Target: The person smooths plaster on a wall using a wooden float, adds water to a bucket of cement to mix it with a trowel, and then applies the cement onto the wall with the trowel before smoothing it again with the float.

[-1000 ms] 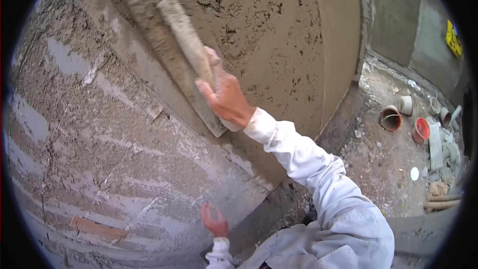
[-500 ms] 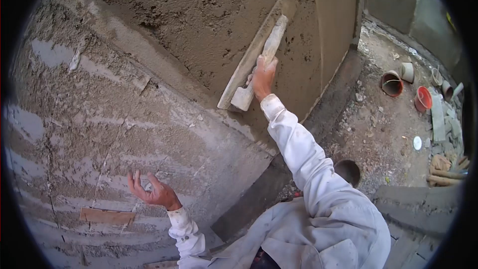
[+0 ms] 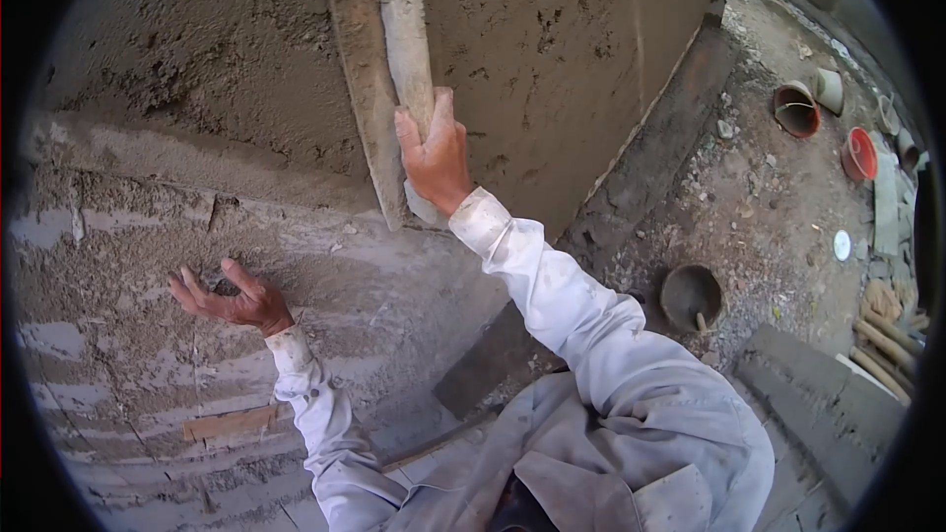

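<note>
My right hand [image 3: 439, 156] is wrapped round the pale, mortar-crusted handle of a long plastering float [image 3: 365, 89]. The float's blade lies against the wet brown plaster [image 3: 532, 49] on the wall, its long side running nearly up and down in view. Its lower end reaches the border between the plaster and the rougher wall part [image 3: 296, 236] below. My left hand [image 3: 235, 300] is held out at the left before that rough, grey-streaked surface, fingers spread and slightly curled, with nothing in it. Whether it touches the wall I cannot tell.
On the rubble-strewn ground to the right lie a dark bowl [image 3: 691, 298], a reddish bucket [image 3: 796, 110], a white bucket [image 3: 828, 91] and a red bucket [image 3: 859, 155]. Wooden poles [image 3: 882, 360] lie farther right. A small wooden strip [image 3: 230, 424] sits on the lower left wall.
The float has moved left across the plaster and turned from a slant to nearly upright in view. My left hand has shifted up and left, still open. The view has turned a little.
</note>
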